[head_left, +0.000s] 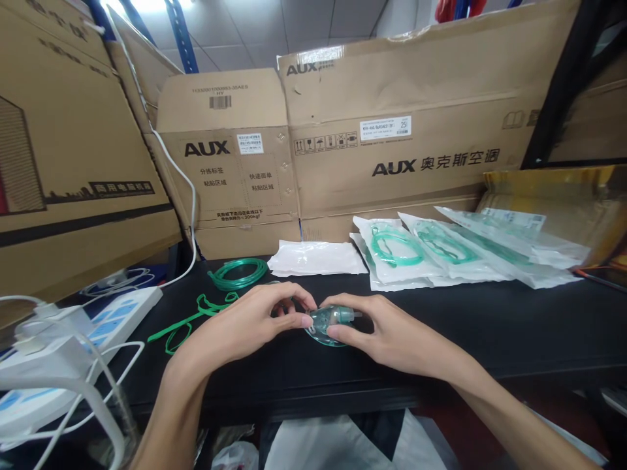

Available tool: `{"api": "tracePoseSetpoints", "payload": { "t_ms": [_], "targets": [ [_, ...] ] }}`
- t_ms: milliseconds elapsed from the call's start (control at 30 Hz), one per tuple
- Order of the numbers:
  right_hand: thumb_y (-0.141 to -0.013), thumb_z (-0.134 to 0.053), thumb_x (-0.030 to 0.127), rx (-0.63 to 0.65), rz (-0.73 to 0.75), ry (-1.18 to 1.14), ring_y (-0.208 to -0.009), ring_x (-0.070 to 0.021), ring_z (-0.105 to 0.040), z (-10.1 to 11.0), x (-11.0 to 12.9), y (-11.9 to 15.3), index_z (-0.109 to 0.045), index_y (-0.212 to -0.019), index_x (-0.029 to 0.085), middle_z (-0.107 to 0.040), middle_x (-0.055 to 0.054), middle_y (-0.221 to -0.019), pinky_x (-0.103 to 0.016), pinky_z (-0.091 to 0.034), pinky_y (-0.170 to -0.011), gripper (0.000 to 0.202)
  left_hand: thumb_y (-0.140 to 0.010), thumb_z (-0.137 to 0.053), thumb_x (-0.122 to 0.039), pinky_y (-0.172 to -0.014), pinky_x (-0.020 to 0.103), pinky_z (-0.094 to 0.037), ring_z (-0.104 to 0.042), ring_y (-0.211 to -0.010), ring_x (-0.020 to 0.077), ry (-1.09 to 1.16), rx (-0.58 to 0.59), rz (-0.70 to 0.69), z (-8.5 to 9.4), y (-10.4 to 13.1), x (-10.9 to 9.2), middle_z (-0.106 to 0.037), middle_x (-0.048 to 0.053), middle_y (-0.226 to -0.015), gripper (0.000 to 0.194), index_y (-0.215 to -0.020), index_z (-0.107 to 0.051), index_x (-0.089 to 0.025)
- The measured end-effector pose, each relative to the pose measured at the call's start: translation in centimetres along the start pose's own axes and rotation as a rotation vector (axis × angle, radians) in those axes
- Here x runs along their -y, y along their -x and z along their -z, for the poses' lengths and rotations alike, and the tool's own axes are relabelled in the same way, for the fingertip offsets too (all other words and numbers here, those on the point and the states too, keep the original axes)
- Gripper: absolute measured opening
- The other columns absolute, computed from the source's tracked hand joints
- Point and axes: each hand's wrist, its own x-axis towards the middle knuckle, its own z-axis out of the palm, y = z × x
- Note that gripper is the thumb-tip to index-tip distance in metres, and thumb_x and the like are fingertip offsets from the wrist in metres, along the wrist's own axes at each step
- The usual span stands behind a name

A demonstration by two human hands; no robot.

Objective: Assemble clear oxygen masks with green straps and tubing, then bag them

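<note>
A clear green oxygen mask (pixel 323 323) is held low over the black table, between both hands. My left hand (pixel 267 313) pinches its left edge with thumb and fingertips. Around its right part, near the pale connector, my right hand (pixel 369 326) is closed with thumb in front and fingers behind. Left of the hands lies a green elastic strap (pixel 183 323), loosely tangled and partly hidden by my left forearm. Behind it rests a coil of green tubing (pixel 238 273).
Several packaged mask sets (pixel 399 251) lie at the right back, beside a flat white packet (pixel 317 258). White power strips (pixel 122 320) with trailing cables occupy the left. Cardboard boxes (pixel 416 124) wall off the back. The black table's front edge (pixel 304 406) runs below my hands.
</note>
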Motion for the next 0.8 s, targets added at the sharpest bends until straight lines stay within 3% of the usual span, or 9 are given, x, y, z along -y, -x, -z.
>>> {"api": "tracePoseSetpoints", "payload": {
  "t_ms": [233, 533, 800],
  "targets": [
    [-0.097, -0.058, 0.049, 0.041, 0.023, -0.127, -0.089, -0.0199, -0.066, 0.53, 0.08, 0.0, -0.068, -0.122, 0.03, -0.074, 0.001, -0.107, -0.032, -0.049, -0.078, 0.032, -0.093, -0.063, -0.055, -0.078, 0.027, -0.045, -0.063, -0.089, 0.018, 0.025, -0.026, -0.029, 0.28, -0.09, -0.06, -0.07, -0.002, -0.099, 0.03, -0.112, -0.07, -0.032],
    [-0.096, -0.061, 0.043, 0.009, 0.059, -0.143, -0.099, -0.0208, -0.066, 0.47, 0.28, 0.0, -0.069, -0.114, 0.029, -0.073, 0.002, -0.112, -0.034, -0.049, -0.09, 0.023, -0.094, -0.06, -0.057, -0.078, 0.026, -0.045, -0.062, -0.089, 0.0167, 0.02, -0.013, -0.024, -0.03, -0.31, 0.15, -0.069, -0.003, -0.099, 0.033, -0.114, -0.069, -0.033],
    [-0.096, -0.062, 0.044, -0.017, 0.064, -0.138, -0.097, -0.021, -0.068, 0.6, 0.58, 0.12, -0.069, -0.118, 0.03, -0.074, 0.002, -0.112, -0.033, -0.05, -0.087, 0.028, -0.094, -0.061, -0.056, -0.081, 0.028, -0.047, -0.063, -0.093, 0.0174, 0.005, -0.03, -0.037, -0.09, -0.45, 0.06, -0.069, -0.002, -0.106, 0.032, -0.115, -0.069, -0.033]
  ]
}}
